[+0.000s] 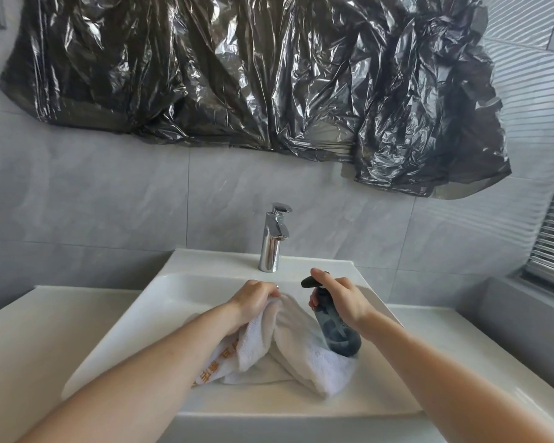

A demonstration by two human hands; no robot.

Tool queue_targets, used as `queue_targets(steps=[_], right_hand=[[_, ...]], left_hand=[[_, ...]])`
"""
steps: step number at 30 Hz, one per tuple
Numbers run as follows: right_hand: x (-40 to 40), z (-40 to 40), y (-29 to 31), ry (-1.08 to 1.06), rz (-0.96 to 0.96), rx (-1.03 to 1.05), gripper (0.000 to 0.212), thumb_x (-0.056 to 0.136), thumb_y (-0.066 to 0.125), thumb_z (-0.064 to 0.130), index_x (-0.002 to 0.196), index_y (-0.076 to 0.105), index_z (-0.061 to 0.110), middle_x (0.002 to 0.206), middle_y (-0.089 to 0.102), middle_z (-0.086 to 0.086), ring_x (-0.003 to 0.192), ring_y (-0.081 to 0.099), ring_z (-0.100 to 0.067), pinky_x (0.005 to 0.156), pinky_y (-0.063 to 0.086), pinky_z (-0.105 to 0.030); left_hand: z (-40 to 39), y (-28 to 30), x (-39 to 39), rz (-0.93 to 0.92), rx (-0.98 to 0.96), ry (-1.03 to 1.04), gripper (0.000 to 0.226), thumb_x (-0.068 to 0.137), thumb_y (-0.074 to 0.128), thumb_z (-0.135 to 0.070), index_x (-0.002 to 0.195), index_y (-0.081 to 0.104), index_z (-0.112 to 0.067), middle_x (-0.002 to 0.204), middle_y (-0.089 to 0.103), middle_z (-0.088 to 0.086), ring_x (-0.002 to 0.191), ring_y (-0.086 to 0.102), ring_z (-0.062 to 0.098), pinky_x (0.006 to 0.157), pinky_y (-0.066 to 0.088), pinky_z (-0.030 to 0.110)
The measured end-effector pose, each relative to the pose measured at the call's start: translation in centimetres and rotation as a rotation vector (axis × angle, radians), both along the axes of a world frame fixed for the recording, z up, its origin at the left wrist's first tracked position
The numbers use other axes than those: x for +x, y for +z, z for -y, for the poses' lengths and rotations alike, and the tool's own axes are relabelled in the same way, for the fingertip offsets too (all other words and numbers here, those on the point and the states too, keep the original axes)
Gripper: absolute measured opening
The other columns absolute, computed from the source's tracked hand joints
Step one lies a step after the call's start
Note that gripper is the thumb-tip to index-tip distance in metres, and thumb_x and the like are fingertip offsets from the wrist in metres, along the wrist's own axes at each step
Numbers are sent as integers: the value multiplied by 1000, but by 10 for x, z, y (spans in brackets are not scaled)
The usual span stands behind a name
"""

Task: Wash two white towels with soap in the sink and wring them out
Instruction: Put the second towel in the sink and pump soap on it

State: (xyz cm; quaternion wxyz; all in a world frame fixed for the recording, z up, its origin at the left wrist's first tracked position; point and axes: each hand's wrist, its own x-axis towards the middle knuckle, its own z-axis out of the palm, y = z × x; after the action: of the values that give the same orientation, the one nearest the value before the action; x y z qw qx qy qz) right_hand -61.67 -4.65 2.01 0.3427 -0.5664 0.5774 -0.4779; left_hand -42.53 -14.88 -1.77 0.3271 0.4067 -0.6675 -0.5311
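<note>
The soaping step was in hand. The white towel (pixel 301 343) lay heaped in the sink (pixel 160 302), at six o'clock from the tap (pixel 274 241). The left hand (pixel 253 302) pinched a raised fold. At its three o'clock, the right hand (pixel 336 298) gripped the soap bottle (pixel 333 324), forefinger on the pump. Next, probably, came pressing soap onto the cloth, then rubbing. Whether the heap was one towel or two could not be told.

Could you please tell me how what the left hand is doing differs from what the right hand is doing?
The left hand bunches the white towel; the right hand holds a dark soap bottle. The left grip is a closed fist; the right has its index finger on the pump. Both hover over the sink.
</note>
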Motion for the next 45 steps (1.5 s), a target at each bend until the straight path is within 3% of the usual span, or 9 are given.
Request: queue_targets(steps=[4, 11, 18, 22, 29, 35, 39, 42, 45], right_hand=[[-1, 5, 0, 2, -33, -11, 41, 100, 53, 51, 95, 81, 21, 72, 67, -10, 76, 63, -20, 83, 50, -33], [3, 3, 4, 2, 40, -1, 39, 107, 46, 25, 93, 74, 2, 70, 60, -14, 71, 58, -22, 68, 49, -24], [3, 0, -3, -7, 3, -22, 46, 103, 53, 51, 102, 78, 13, 73, 61, -12, 70, 59, -17, 74, 48, -24], [6, 3, -3, 30, 56, -38, 37, 105, 52, 36, 102, 78, 9, 72, 55, -14, 71, 56, -19, 71, 48, -24], [5, 8, -4, 6, -6, -9, 40, 106, 49, 29, 92, 79, 7, 72, 62, -9, 70, 57, -19, 75, 47, -30], [4, 5, -10, 6, -46, -40, 43, 100, 56, 51, 90, 83, 19, 70, 64, -4, 70, 58, -16, 77, 49, -26], [2, 5, -12, 19, -46, -58, 46, 93, 57, 63, 91, 83, 25, 70, 64, -5, 69, 58, -14, 80, 48, -28], [2, 6, -9, 3, -58, -69, 49, 81, 53, 60, 88, 81, 21, 67, 63, -3, 71, 58, -16, 80, 46, -34], [2, 4, -6, 1, -33, -62, 44, 84, 51, 50, 90, 79, 17, 67, 62, -5, 70, 57, -16, 77, 45, -33]], left_hand=[[6, -3, -1, 16, -39, -12, 24, 70, 60, -35, 77, 66, -13, 79, 62, 7, 80, 55, 21, 79, 41, 39], [3, -2, -3, 26, -81, 5, 17, 69, 58, -32, 56, 57, -19, 70, 57, 3, 76, 50, 20, 75, 38, 36], [2, -4, -5, 41, -119, -7, 20, 77, 58, -26, 59, 52, -19, 69, 54, 1, 76, 48, 20, 74, 37, 36], [5, -4, -4, 59, -134, -29, 17, 71, 56, -33, 67, 55, -16, 75, 56, 3, 80, 51, 21, 78, 39, 38], [4, -3, -4, 64, -136, -14, 21, 72, 57, -35, 55, 59, -23, 74, 61, 2, 81, 55, 20, 79, 41, 38], [5, -7, -2, 81, -155, -45, 21, 74, 54, -35, 73, 60, -15, 78, 57, 5, 83, 53, 19, 80, 39, 39], [2, -4, -1, 78, -170, -55, 18, 75, 54, -32, 70, 52, -15, 76, 51, 5, 79, 48, 19, 78, 35, 39], [0, -2, 0, 62, -172, -60, 18, 75, 54, -29, 65, 46, -16, 73, 46, 4, 77, 43, 19, 77, 32, 39], [-2, 0, 1, 56, -175, -62, 19, 74, 55, -30, 65, 46, -17, 72, 46, 4, 77, 44, 19, 77, 33, 39]])
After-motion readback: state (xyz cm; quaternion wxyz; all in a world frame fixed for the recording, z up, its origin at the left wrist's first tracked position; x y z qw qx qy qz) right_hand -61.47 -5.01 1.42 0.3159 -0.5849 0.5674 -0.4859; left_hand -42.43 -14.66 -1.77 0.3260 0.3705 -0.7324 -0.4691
